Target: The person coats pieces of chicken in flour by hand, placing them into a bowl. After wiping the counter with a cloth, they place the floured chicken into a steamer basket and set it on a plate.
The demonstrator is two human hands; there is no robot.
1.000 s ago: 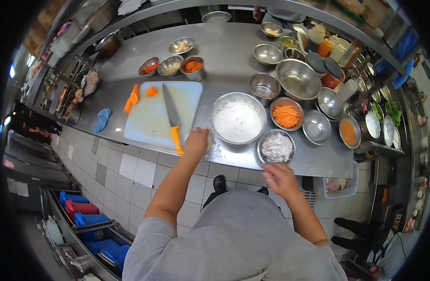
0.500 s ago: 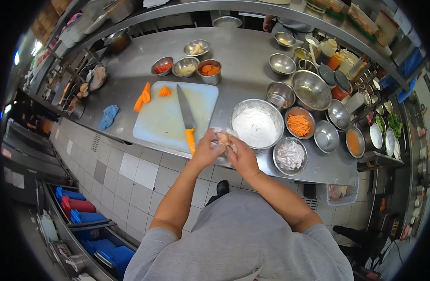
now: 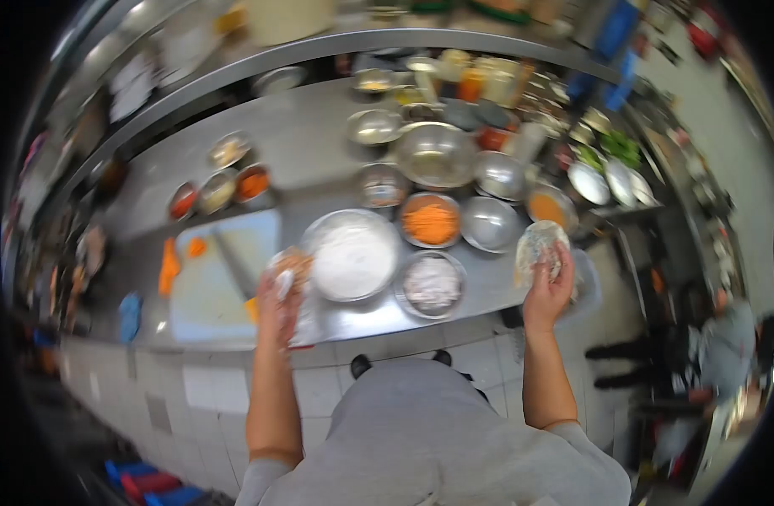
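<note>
My left hand [image 3: 282, 299] is closed round a pale orange-brown piece [image 3: 294, 268], blurred, which may be in a clear bag, between the cutting board [image 3: 193, 291] and the bowl of white flour [image 3: 353, 255]. Far to the right, my right hand [image 3: 551, 282] grips a crumpled whitish translucent thing [image 3: 539, 243], perhaps a plastic bag, above the table's right end near a clear plastic bin [image 3: 585, 291]. A bowl of white-coated pieces [image 3: 432, 284] and a bowl of orange strips [image 3: 431, 221] stand between my hands.
A knife [image 3: 231, 260] lies on the board beside carrot pieces [image 3: 169, 266]. Metal bowls [image 3: 436, 154] and bottles [image 3: 488, 83] stand at the back. A blue cloth [image 3: 130, 316] is at the left. Another person [image 3: 724, 350] is at the right, beyond the table.
My hands have moved apart, the right one far to the right with the whitish thing. The view has turned right, and the table things appear further left.
</note>
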